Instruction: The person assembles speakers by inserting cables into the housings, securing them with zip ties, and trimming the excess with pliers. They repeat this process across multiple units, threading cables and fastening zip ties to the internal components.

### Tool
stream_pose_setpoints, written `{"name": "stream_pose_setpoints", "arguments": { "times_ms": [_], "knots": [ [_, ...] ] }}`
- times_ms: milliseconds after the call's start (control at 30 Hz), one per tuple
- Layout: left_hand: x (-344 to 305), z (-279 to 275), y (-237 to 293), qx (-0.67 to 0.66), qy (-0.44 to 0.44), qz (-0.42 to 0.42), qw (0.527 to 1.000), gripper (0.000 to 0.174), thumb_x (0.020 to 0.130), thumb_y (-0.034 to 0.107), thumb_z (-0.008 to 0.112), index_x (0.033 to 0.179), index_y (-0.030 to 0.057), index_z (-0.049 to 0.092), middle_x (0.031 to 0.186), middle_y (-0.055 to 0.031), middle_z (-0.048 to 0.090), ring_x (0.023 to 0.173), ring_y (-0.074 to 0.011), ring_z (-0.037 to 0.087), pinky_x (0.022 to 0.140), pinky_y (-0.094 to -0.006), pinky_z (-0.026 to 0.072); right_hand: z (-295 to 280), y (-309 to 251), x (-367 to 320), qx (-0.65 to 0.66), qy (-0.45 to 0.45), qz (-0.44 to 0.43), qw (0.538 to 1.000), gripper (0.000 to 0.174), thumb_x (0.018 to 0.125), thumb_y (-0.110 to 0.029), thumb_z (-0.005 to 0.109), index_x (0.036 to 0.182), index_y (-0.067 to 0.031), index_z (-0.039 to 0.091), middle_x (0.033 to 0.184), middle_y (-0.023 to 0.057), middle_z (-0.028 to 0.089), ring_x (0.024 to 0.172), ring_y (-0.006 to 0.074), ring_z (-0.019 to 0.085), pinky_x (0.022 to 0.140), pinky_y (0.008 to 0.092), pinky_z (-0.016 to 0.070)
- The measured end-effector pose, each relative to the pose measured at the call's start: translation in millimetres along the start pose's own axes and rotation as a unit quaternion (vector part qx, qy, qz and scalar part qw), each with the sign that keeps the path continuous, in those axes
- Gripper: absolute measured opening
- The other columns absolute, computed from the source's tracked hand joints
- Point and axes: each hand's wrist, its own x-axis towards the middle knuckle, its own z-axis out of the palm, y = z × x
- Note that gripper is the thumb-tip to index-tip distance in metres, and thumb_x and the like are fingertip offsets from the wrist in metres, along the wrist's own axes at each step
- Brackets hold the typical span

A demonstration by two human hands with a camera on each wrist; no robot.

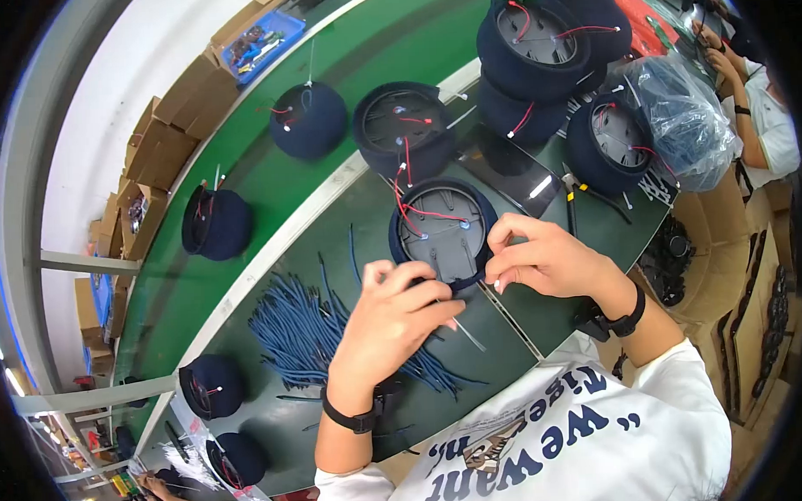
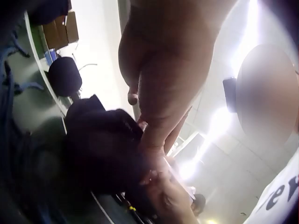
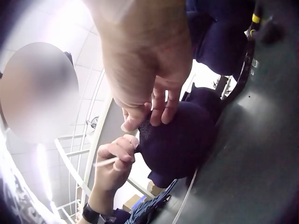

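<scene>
A round dark-blue fabric-covered piece (image 1: 400,228) with a grey plastic inside and red wires stands on the dark green table in the head view. My left hand (image 1: 390,317) pinches the near-left part of its rim, with a thin white strip (image 1: 468,335) sticking out below the fingers. On the near-right rim, my right hand (image 1: 543,259) pinches the fabric edge between thumb and fingers. Seen from the right wrist, the fabric body (image 3: 180,140) lies under my right hand (image 3: 149,79), and my left hand (image 3: 112,161) holds the pale strip beside a meshed patch (image 3: 145,129).
Blue cords (image 1: 293,329) lie in a heap left of my hands. Several similar round pieces (image 1: 308,121) stand along the green belt and table. A black glossy panel (image 1: 509,169) and pliers (image 1: 571,200) lie beyond the right hand. Clear plastic bags (image 1: 684,121) sit at the right.
</scene>
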Motion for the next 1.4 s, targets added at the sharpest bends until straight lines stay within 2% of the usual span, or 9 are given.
{"name": "stream_pose_setpoints", "arguments": {
  "times_ms": [33, 67, 200, 333, 633, 667, 867, 1000, 1400],
  "knots": [
    [2, 8, 1, 0.003, -0.003, 0.014, 1.0, 0.024, 0.076, 0.019, 0.084, 0.099, 0.0161, 0.08, 0.099, 0.0059, 0.07, 0.107, -0.0201, 0.061, 0.092, -0.0411, 0.0387, -3, 2, 0, -0.001, -0.001, -0.012, 1.0, 0.018, 0.084, 0.003, 0.079, 0.099, -0.0044, 0.073, 0.101, 0.0069, 0.055, 0.085, 0.0192, 0.065, 0.078, 0.0338, 0.0551],
    [5, 15, -1, -0.031, 0.046, 0.025, 0.998, 0.024, 0.074, 0.018, 0.085, 0.097, 0.0158, 0.079, 0.09, 0.0049, 0.067, 0.096, -0.0181, 0.061, 0.089, -0.0391, 0.0378, -4, 3, 0, 0.0, -0.001, -0.024, 1.0, 0.018, 0.084, 0.003, 0.079, 0.099, -0.0047, 0.074, 0.101, 0.0067, 0.055, 0.086, 0.0192, 0.064, 0.078, 0.0334, 0.0548],
    [11, 23, 3, -0.082, 0.13, -0.03, 0.988, 0.023, 0.077, 0.015, 0.084, 0.099, 0.0159, 0.079, 0.077, 0.004, 0.064, 0.08, -0.0177, 0.058, 0.083, -0.0359, 0.033, -5, 7, -3, 0.045, 0.003, -0.014, 0.999, 0.016, 0.085, 0.001, 0.079, 0.1, -0.006, 0.077, 0.102, 0.0054, 0.056, 0.087, 0.0187, 0.062, 0.08, 0.0322, 0.053],
    [12, 32, 8, -0.094, 0.151, -0.08, 0.981, 0.021, 0.082, 0.015, 0.082, 0.102, 0.0133, 0.078, 0.076, 0.0032, 0.062, 0.077, -0.0196, 0.054, 0.081, -0.0381, 0.0298, -1, 10, -3, 0.082, 0.007, 0.011, 0.997, 0.013, 0.087, -0.003, 0.08, 0.099, -0.0064, 0.077, 0.102, 0.0051, 0.056, 0.088, 0.0183, 0.061, 0.08, 0.032, 0.0511],
    [7, 18, -3, -0.117, 0.069, -0.014, 0.991, 0.026, 0.076, 0.03, 0.086, 0.099, 0.0187, 0.08, 0.079, 0.0046, 0.063, 0.088, -0.019, 0.058, 0.086, -0.0381, 0.0321, 3, 13, -5, 0.105, 0.037, 0.019, 0.994, 0.013, 0.087, -0.008, 0.081, 0.1, -0.0081, 0.077, 0.1, 0.005, 0.054, 0.087, 0.0182, 0.059, 0.081, 0.0323, 0.0498],
    [7, 19, -3, -0.115, 0.074, -0.025, 0.99, 0.022, 0.076, 0.023, 0.087, 0.095, 0.0166, 0.078, 0.081, 0.0052, 0.064, 0.088, -0.0199, 0.059, 0.085, -0.0383, 0.0331, 2, 13, -5, 0.103, 0.036, 0.017, 0.994, 0.013, 0.087, -0.008, 0.081, 0.1, -0.0082, 0.077, 0.1, 0.0049, 0.053, 0.087, 0.0182, 0.058, 0.081, 0.0324, 0.0496],
    [6, 27, 4, -0.062, 0.13, -0.079, 0.986, 0.015, 0.076, 0.01, 0.084, 0.086, 0.0102, 0.074, 0.092, -0.0033, 0.061, 0.092, -0.0261, 0.059, 0.085, -0.0397, 0.0404, 4, 13, -5, 0.102, 0.037, 0.012, 0.994, 0.013, 0.087, -0.009, 0.081, 0.099, -0.009, 0.077, 0.1, 0.0045, 0.052, 0.088, 0.0183, 0.055, 0.081, 0.0319, 0.0474],
    [-1, 21, 2, -0.076, 0.09, -0.104, 0.988, 0.016, 0.075, 0.007, 0.084, 0.088, 0.009, 0.074, 0.102, -0.0083, 0.054, 0.097, -0.0279, 0.056, 0.086, -0.0397, 0.0436, 8, 16, -5, 0.114, 0.05, 0.016, 0.992, 0.013, 0.087, -0.011, 0.082, 0.098, -0.0098, 0.077, 0.099, 0.004, 0.051, 0.089, 0.0186, 0.053, 0.081, 0.0317, 0.0453],
    [-4, 23, -1, -0.074, 0.1, -0.112, 0.986, 0.014, 0.077, 0.007, 0.082, 0.089, 0.009, 0.075, 0.101, -0.0081, 0.054, 0.095, -0.0269, 0.055, 0.083, -0.0374, 0.0458, 14, 19, -4, 0.131, 0.085, 0.02, 0.988, 0.014, 0.087, -0.016, 0.083, 0.098, -0.0095, 0.078, 0.098, 0.0043, 0.052, 0.092, 0.0195, 0.054, 0.085, 0.033, 0.0448]
  ]
}}
